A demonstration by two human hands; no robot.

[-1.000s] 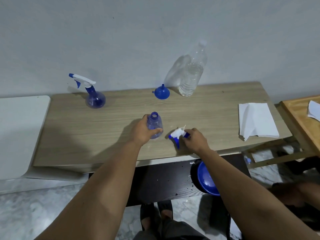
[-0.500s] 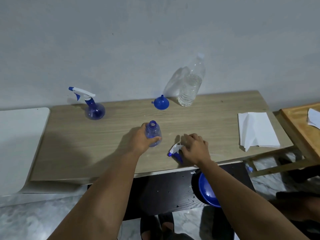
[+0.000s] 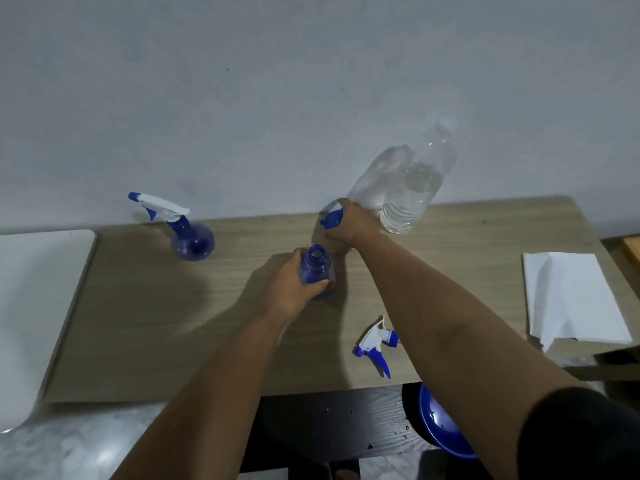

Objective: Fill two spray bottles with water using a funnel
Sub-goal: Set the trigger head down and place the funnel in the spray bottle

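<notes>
An uncapped blue spray bottle (image 3: 316,268) stands upright mid-table, with my left hand (image 3: 294,285) wrapped around its body. Its white-and-blue spray head (image 3: 375,346) lies loose on the table near the front edge. My right hand (image 3: 351,221) reaches to the back of the table and closes over the blue funnel (image 3: 332,218), which is mostly hidden by my fingers. A clear plastic water bottle (image 3: 414,188), partly filled, stands just right of that hand. A second blue spray bottle (image 3: 190,237) with its head on stands at the back left.
The wooden table (image 3: 156,323) stands against a grey wall. Folded white paper towels (image 3: 571,299) lie at its right end. A white surface (image 3: 31,306) adjoins the left edge. A blue bowl (image 3: 440,427) sits on a dark shelf below the front edge.
My right hand let go of the spray head, leaving it on the table, and reached back to the funnel. The left hand stayed on the uncapped bottle. The view tilted down.
</notes>
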